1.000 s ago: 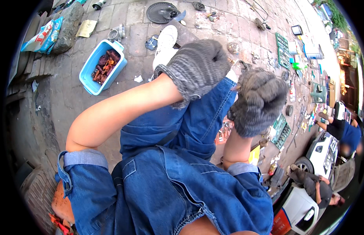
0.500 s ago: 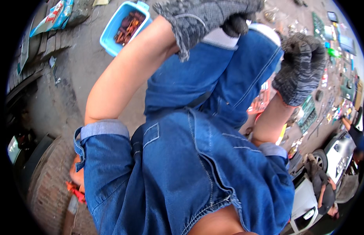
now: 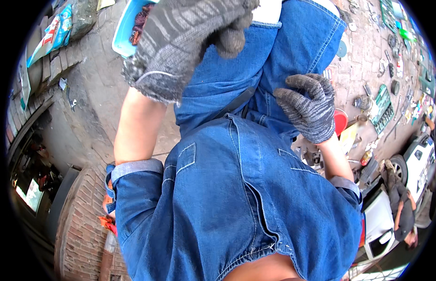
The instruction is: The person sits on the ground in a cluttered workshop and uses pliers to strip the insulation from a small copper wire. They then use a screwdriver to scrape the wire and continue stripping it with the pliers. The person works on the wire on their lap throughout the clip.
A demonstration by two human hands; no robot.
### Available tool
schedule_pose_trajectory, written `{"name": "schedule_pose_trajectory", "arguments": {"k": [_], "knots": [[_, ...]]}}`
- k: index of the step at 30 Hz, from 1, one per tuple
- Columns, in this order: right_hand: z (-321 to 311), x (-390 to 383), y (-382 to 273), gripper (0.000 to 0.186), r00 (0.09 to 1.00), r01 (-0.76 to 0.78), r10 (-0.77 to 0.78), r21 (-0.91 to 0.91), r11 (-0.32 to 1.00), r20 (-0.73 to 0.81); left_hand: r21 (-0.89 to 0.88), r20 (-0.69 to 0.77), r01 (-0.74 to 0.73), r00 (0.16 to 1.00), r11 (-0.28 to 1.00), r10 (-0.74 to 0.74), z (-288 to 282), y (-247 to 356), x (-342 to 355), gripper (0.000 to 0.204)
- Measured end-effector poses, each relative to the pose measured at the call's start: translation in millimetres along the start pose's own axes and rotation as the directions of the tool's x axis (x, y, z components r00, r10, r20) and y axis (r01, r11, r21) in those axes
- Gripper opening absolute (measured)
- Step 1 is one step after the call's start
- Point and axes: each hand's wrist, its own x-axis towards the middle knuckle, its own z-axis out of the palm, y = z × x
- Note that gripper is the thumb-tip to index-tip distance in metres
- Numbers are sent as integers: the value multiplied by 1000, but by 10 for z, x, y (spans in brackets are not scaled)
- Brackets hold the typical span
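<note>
My left hand (image 3: pixel 185 47), in a grey knitted glove, is raised at the upper middle, partly over a blue plastic tub (image 3: pixel 120 40) of reddish-brown items. Its lower fingers are curled; anything inside them is hidden. My right hand (image 3: pixel 304 105), also gloved, hovers by my right thigh in blue denim (image 3: pixel 297 42), fingers loosely bent and apart, holding nothing visible. A red round container (image 3: pixel 340 121) sits just beyond it, partly hidden.
Green tool cases (image 3: pixel 382 110) and scattered parts lie on the paving at right, near a white car (image 3: pixel 419 164). A person in dark clothes (image 3: pixel 400 215) is beside the vehicles. A blue-white bag (image 3: pixel 51 33) lies upper left; a curved brick edge (image 3: pixel 82 210) is lower left.
The view has shifted toward my torso. My left hand has moved back to the left. My right hand has come down nearer my lap, its fingers loosening from a curled shape.
</note>
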Motion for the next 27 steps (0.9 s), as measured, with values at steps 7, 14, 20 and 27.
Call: {"name": "schedule_pose_trajectory", "arguments": {"k": [7,14,20,27], "knots": [[-65,216,-169,25,918,-122,255,398,909,-303,122,82,-16,997,992,6,213,-252,-249,21],[-54,427,-385,19,834,-122,447,682,721,-324,367,44,-117,993,923,108,336,-308,-408,17],[-145,406,-362,8,862,-170,386,529,831,-329,772,236,-424,883,474,407,411,-286,-360,13],[3,321,-271,13,770,-116,325,380,918,-549,739,214,-398,904,544,370,482,-500,-352,13]]}}
